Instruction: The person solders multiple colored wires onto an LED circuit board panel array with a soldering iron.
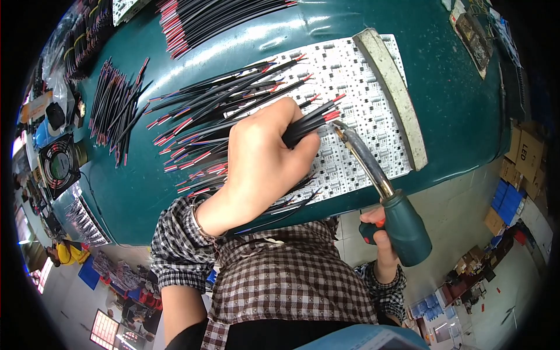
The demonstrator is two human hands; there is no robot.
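My left hand (256,157) is closed round a small bunch of black cables (306,124), whose red ends point right, over a white circuit board panel (335,169). In my right hand (382,242) is a soldering iron (408,230) with a thick dark green handle. Its tip is right beside the red cable ends; whether it touches them I cannot tell. More black cables (204,108) with red, white and blue ends lie in rows across the panel's left part, some hidden under my left hand and wrist.
A speckled grey bar (394,96) lies across the panel's right side. Other cable bundles lie on the green table (455,125), at the back (227,20) and left (114,108). A small fan (58,163) stands at the left edge. Cardboard boxes (525,154) are stacked beyond the right edge.
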